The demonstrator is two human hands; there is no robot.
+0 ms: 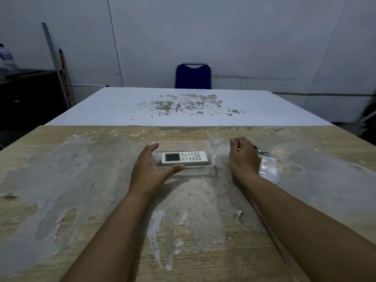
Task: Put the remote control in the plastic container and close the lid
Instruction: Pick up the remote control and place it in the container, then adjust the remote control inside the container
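Head view. The remote control (184, 158) lies flat inside the plastic container (211, 165), buttons up, its long side running left to right so that it fits the container's length. The first part of the task therefore appears done; the container has no cover on it.

The container stands on the wooden table (81, 200), toward the far edge and roughly midway between the left and right edges.

The left hand (149, 169) is spread open against the container's left end, thumb along the near wall and fingers reaching round the far left corner. It grips nothing; the placement reads as bracing, to keep the light container from sliding while the cover goes on.

The lid (268, 169) (clear plastic, hard to trace against the table) lies just to the right of the container. The right hand (243, 157) rests over its left portion with fingers curled. Whether the fingers have closed on the lid's edge cannot be told, since the hand hides that part.

Beside the lid, toward the far edge, lies a small metal clip (262, 152).

Likely next requirement: lift the lid, align it with the rim, and press it down.
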